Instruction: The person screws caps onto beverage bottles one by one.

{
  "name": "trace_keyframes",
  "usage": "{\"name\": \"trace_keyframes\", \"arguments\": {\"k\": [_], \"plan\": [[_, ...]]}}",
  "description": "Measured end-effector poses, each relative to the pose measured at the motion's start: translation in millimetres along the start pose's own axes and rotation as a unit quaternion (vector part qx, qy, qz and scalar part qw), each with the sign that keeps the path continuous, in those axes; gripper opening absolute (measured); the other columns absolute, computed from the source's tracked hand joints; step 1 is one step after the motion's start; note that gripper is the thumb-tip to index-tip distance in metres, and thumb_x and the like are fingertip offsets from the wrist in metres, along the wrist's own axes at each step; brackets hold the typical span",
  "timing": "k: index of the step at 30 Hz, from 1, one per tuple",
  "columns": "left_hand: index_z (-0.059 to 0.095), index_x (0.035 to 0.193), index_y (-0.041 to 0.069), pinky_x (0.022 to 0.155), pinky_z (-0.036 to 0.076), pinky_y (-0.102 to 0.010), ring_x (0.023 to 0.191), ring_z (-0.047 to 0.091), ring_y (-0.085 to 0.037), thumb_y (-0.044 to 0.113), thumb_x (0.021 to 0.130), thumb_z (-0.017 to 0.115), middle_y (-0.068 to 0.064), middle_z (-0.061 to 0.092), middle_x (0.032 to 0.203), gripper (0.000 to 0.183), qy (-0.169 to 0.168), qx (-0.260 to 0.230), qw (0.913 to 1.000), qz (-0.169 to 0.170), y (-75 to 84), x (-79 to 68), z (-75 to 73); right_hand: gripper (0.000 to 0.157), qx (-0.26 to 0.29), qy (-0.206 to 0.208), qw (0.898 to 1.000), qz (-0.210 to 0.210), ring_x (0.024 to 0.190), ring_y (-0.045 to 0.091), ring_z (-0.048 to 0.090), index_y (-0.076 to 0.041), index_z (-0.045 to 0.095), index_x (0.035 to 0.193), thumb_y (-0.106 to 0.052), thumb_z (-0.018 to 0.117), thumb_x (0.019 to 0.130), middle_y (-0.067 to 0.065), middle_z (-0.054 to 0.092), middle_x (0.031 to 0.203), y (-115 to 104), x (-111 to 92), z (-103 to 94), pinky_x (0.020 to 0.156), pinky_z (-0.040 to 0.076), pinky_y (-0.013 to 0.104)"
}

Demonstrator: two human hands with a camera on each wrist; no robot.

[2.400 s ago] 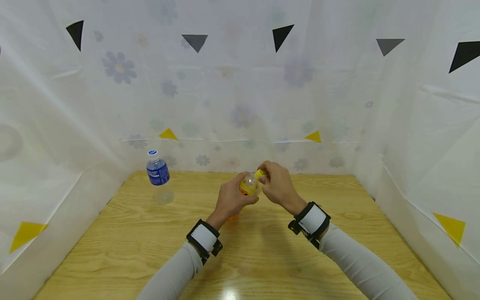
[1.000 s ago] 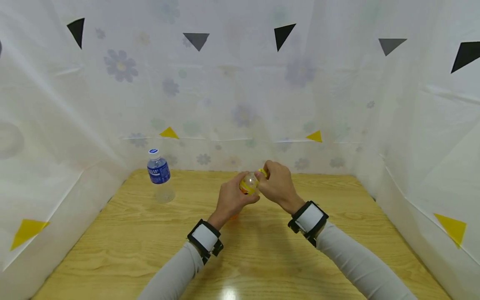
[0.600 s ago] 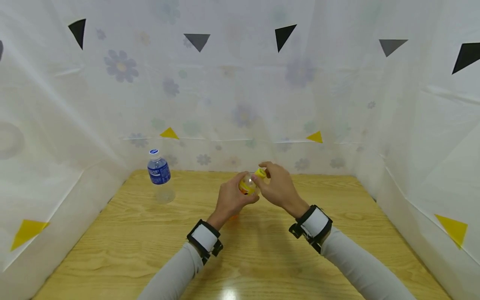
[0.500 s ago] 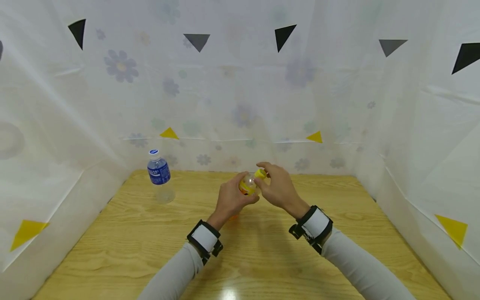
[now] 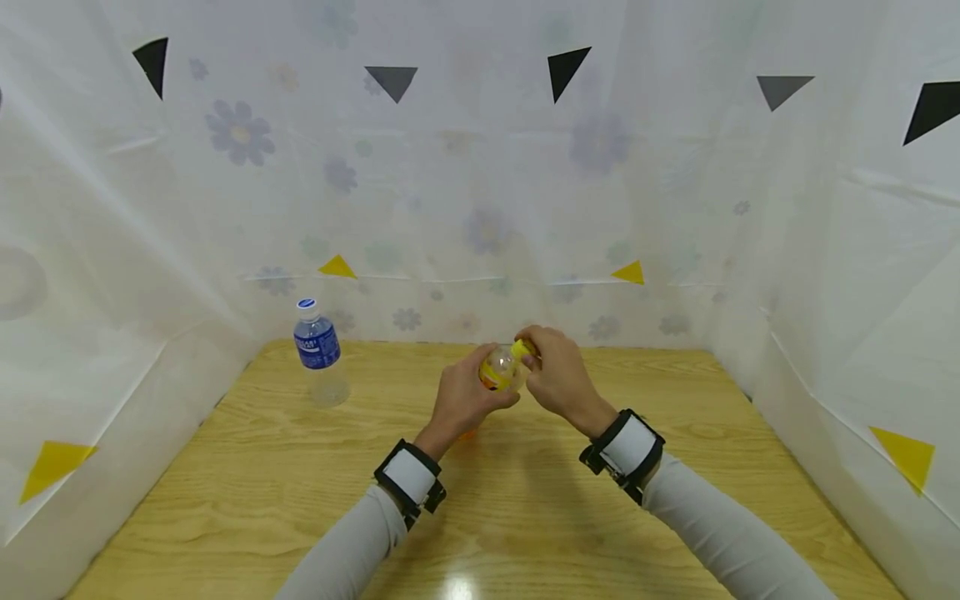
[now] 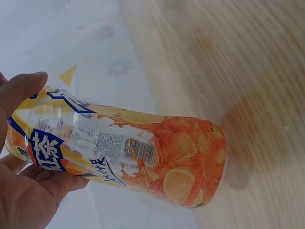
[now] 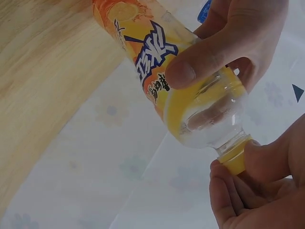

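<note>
My left hand (image 5: 460, 396) grips a clear plastic drink bottle (image 6: 143, 148) with a yellow and orange label, fingers and thumb wrapped round its upper body. The bottle leans, its neck toward my right hand (image 5: 557, 372). Thumb and fingers of that hand pinch the yellow cap (image 7: 233, 156), which sits on the bottle neck. Seen from the left wrist, the orange base is close above the wooden table; whether it touches I cannot tell. In the head view the left hand hides most of the bottle's lower part.
Back left on the wooden table (image 5: 300, 500) stands a clear bottle with a blue label (image 5: 317, 346) and a white cap. Whitish flower-patterned curtains (image 5: 480, 183) with black, grey and yellow triangles enclose the table at the back and sides.
My right hand's fingers rolled over the cap, then loosened and spread about half a second ago, and now pinch the cap again. The left hand and the bottle have stayed in place.
</note>
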State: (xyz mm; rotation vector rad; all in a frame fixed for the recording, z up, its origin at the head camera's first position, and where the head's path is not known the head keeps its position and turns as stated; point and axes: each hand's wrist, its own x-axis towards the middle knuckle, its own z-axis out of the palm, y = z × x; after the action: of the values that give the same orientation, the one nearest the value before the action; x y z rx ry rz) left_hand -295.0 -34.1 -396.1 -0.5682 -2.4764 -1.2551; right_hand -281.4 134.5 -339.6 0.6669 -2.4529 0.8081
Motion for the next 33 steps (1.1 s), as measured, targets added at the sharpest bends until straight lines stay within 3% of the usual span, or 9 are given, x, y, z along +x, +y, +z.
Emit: {"name": "trace_keyframes", "arguments": {"k": [12,20,28,33], "plan": [[0.060,0.137,0.019,0.071,0.055,-0.032,0.090,0.070,-0.018,0.027,0.078,0.088,-0.004,0.073,0.109,0.066,-0.004,-0.002,1.0000,0.002,1.5,0.4,-1.8,0.015,-0.003,0.040,0.999,-0.010,0.084,0.032,0.059,0.002,0.065,0.103,0.007,0.066,0.089,0.017,0.067,0.094,0.3,0.0,4.5,0.076,0.048,0.048],[0.061,0.136,0.019,0.070,0.055,-0.031,0.087,0.070,-0.018,0.027,0.076,0.089,-0.004,0.074,0.106,0.067,0.001,0.001,1.0000,-0.004,2.6,-0.5,-0.2,0.008,-0.002,0.042,0.999,0.004,0.070,0.025,0.053,0.002,0.063,0.093,-0.003,0.068,0.091,0.014,0.061,0.081,2.8,0.9,5.8,0.066,0.044,0.039],[0.061,0.136,0.018,0.064,0.053,-0.027,0.079,0.067,-0.014,0.027,0.078,0.087,-0.003,0.074,0.101,0.064,0.002,0.000,1.0000,0.000,2.3,-0.5,-0.2,0.023,0.012,0.040,0.999,0.013,0.054,0.019,0.043,-0.004,0.053,0.076,-0.012,0.067,0.093,0.007,0.049,0.064,6.2,4.5,6.1,0.053,0.036,0.032],[0.061,0.136,0.018,0.063,0.052,-0.026,0.079,0.067,-0.013,0.026,0.078,0.087,-0.003,0.073,0.101,0.064,0.000,-0.001,1.0000,0.000,1.3,-1.1,-0.1,0.027,0.011,0.050,0.999,0.003,0.051,0.017,0.041,-0.005,0.052,0.073,-0.014,0.067,0.093,0.005,0.047,0.061,7.5,4.5,7.3,0.050,0.034,0.032]]}}
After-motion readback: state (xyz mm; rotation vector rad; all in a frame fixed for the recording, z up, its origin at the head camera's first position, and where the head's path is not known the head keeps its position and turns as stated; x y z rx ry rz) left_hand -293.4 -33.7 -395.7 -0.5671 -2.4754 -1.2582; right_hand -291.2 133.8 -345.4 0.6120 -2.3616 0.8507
